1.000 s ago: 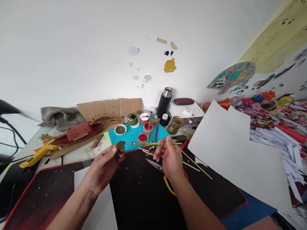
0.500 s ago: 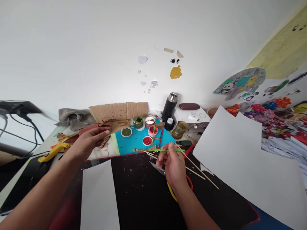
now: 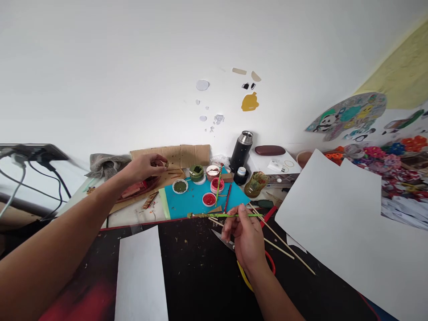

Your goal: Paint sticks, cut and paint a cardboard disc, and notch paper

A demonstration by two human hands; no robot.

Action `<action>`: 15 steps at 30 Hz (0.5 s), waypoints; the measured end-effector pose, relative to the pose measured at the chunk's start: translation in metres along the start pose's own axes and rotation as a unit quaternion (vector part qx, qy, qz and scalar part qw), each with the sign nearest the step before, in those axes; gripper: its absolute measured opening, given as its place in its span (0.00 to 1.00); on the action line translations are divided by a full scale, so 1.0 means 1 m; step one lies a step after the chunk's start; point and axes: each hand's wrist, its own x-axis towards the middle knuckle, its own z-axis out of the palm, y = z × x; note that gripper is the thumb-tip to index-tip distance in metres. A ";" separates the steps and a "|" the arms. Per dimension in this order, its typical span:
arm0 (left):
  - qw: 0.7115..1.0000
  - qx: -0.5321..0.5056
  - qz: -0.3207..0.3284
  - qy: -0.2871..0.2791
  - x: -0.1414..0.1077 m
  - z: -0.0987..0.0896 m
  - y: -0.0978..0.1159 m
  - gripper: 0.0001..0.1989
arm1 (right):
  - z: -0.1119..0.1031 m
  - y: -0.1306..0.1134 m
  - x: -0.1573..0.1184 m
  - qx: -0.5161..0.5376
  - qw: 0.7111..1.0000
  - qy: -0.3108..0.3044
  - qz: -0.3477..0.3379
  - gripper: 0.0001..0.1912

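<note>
My right hand [image 3: 248,236] is closed around a thin green paintbrush [image 3: 217,215]. The brush lies level, and its paint-caked end points left. Over the cardboard at the back left, my left hand [image 3: 149,169] has its fingertips pinched together at a tiny brownish bit that I cannot make out. To the right of that hand, an open jar of green paint [image 3: 196,173] and its paint-smeared lid [image 3: 180,186] rest on blue paper [image 3: 187,205]. A pink paint jar [image 3: 217,184] and a lid with red paint [image 3: 209,199] sit nearby, with another brush leaning there.
Scissors [image 3: 245,276] and wooden sticks [image 3: 284,243] lie beneath and beside my right hand. A black flask [image 3: 241,149] and a murky jar [image 3: 256,184] stand behind. White sheets [image 3: 334,214] cover the right; a white strip [image 3: 142,276] lies front left.
My left hand has moved up and away, from the near side of the cardboard to over it. My right hand keeps the brush in nearly the same pose. The view has shifted slightly.
</note>
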 end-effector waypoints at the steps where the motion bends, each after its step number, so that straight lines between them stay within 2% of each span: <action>1: 1.000 0.003 0.001 -0.005 0.001 0.000 -0.001 0.28 | 0.000 0.000 0.000 0.000 1.000 0.000 0.002 0.28; 6: 1.000 0.013 0.000 -0.026 0.005 0.001 -0.006 0.28 | -0.002 0.000 0.002 -0.002 1.000 -0.003 0.005 0.28; 15: 0.998 0.043 0.018 -0.033 0.016 0.002 -0.006 0.16 | -0.001 -0.001 0.001 0.003 1.000 -0.007 0.006 0.29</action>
